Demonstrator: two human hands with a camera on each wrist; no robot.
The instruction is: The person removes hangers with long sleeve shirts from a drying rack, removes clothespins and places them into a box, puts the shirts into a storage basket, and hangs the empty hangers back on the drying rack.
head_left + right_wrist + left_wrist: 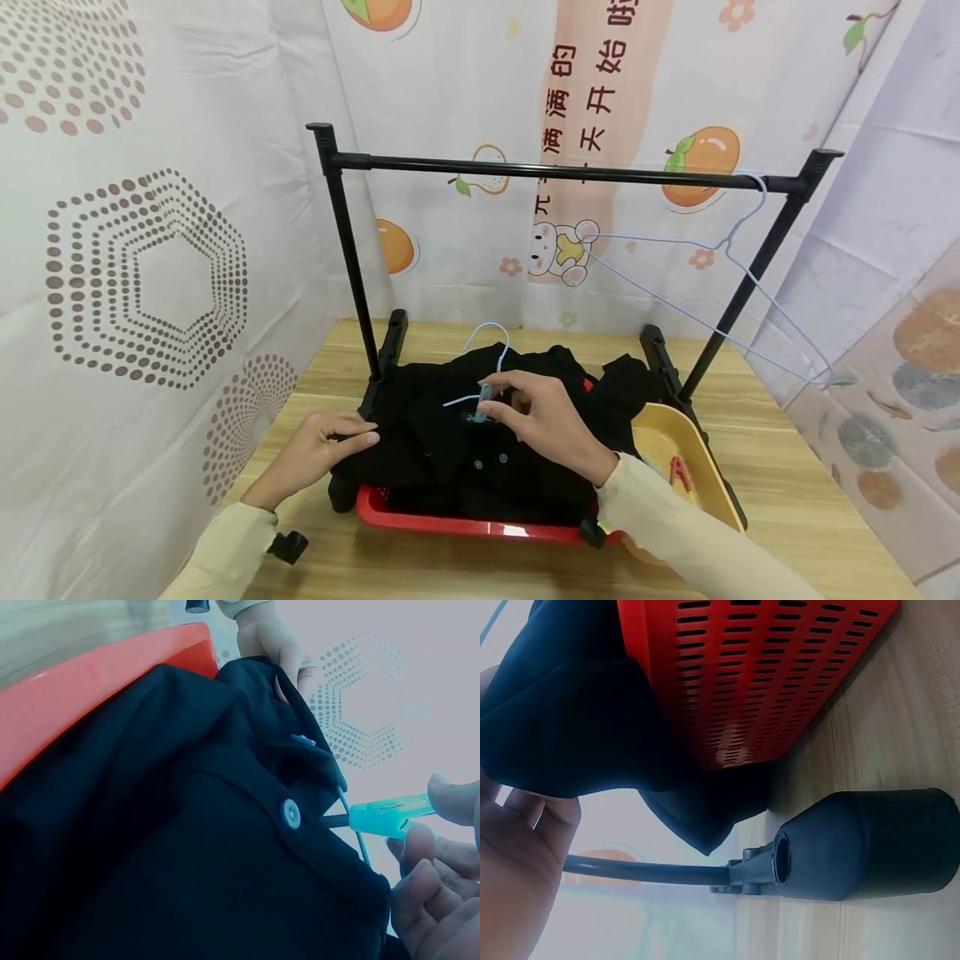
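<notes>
A black buttoned shirt (540, 479) lies heaped over a red basket (480, 528), a light-blue wire hanger (504, 340) poking out at its collar. My right hand (553, 421) pinches a teal clothespin (483, 402) between thumb and fingers. In the right wrist view the clothespin (386, 816) has its jaw end right at the shirt's edge and the hanger wire, near a button (291, 814). At the shirt's left side, my left hand (318, 450) holds the cloth between thumb and fingers. In the left wrist view the cloth (577, 727) hides part of those fingers.
A black rack (525, 169) stands around the basket, its feet on the wooden table (795, 467). Another blue wire hanger (675, 308) hangs at the bar's right end. To the right, a yellow tray (712, 467) has a red clothespin (679, 473) in it. Printed curtains stand behind.
</notes>
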